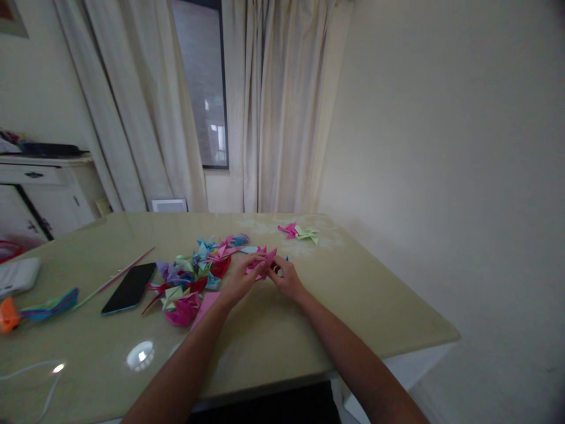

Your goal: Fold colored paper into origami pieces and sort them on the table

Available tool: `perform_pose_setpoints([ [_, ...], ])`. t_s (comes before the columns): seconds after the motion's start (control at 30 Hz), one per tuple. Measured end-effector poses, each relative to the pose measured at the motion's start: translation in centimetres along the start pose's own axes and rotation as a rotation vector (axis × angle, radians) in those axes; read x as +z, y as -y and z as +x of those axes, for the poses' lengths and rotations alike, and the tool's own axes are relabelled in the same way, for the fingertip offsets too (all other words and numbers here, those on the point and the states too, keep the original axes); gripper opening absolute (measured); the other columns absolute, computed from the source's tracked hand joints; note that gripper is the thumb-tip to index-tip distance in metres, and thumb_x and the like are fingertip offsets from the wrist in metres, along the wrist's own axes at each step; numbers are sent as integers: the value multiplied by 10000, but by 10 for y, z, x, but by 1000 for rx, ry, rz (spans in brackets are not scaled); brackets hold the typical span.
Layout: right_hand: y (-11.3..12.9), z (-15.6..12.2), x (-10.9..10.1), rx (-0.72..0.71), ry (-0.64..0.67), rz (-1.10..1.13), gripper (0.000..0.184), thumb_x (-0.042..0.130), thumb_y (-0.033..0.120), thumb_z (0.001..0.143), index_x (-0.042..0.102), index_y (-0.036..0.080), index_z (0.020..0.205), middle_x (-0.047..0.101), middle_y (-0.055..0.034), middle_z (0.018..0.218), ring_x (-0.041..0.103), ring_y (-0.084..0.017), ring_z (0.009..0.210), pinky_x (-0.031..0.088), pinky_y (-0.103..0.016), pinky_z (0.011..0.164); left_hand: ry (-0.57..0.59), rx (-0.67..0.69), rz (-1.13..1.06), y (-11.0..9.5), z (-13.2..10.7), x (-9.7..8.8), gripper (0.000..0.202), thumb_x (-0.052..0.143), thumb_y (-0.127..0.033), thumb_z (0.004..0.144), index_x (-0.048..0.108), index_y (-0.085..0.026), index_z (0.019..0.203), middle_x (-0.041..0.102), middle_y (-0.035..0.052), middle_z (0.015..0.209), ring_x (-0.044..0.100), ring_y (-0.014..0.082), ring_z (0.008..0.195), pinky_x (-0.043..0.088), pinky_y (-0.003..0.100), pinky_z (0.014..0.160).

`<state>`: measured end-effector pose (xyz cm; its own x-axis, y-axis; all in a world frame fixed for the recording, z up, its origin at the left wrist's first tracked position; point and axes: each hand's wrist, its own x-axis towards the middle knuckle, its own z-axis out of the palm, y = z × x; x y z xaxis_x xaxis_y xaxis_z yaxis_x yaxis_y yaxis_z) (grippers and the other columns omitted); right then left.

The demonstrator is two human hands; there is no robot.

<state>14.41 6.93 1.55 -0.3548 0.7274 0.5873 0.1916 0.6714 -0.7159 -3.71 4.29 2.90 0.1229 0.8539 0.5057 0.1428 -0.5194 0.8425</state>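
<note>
Between my two hands is a pink folded-paper piece (270, 257) with pointed tips, held just above the table. My left hand (242, 278) closes on its left side, fingers partly covering it. From the right, my right hand (286, 279) pinches its lower edge with thumb and fingers. Just left of my hands lies a heap of colourful origami pieces (194, 272) in blue, red, green, purple and pink. A flat pink paper sheet (206, 306) sits partly under my left forearm. Farther back are a pink origami piece (289, 230) and a pale green one (306, 234), touching.
A black phone (129, 288) lies left of the heap, beside a thin pink-and-green stick (119, 274). An orange object (9, 315) and a white device (18, 277) are at the far left. The table's (375, 282) right edge runs near the wall.
</note>
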Motion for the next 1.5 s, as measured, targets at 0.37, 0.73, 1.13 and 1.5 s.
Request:
perform_pose_setpoints([
  [0.37,-4,4,-6,133,-96,204,311,757,504,882,758,203,959,737,-29,840,650,-186,748,506,-291,716,-55,-174,-258,2,1,7,548,839,-532,749,620,-193,1119,741,35,924,725,187,837,584,301,748],
  [0.73,1,4,-17,166,158,299,503,810,568,819,775,206,1165,776,-57,1019,702,-209,860,534,-311,767,-122,-235,-270,0,3,2,536,859,-638,705,733,-146,876,780,64,782,736,205,727,609,336,722],
  [1.13,-26,13,-55,292,-585,184,598,592,755,880,708,169,905,602,4,639,469,-134,521,392,-263,508,133,-220,925,28,-9,-24,324,524,-123,889,725,-206,1130,740,167,1228,653,334,1221,427,475,1079],
  [1.5,24,-51,-100,360,-120,106,430,736,613,864,664,206,746,588,0,676,510,-166,619,373,-276,560,257,-168,1023,13,-14,-12,357,633,-495,901,702,-221,1120,671,159,1297,589,372,1251,400,540,1061],
])
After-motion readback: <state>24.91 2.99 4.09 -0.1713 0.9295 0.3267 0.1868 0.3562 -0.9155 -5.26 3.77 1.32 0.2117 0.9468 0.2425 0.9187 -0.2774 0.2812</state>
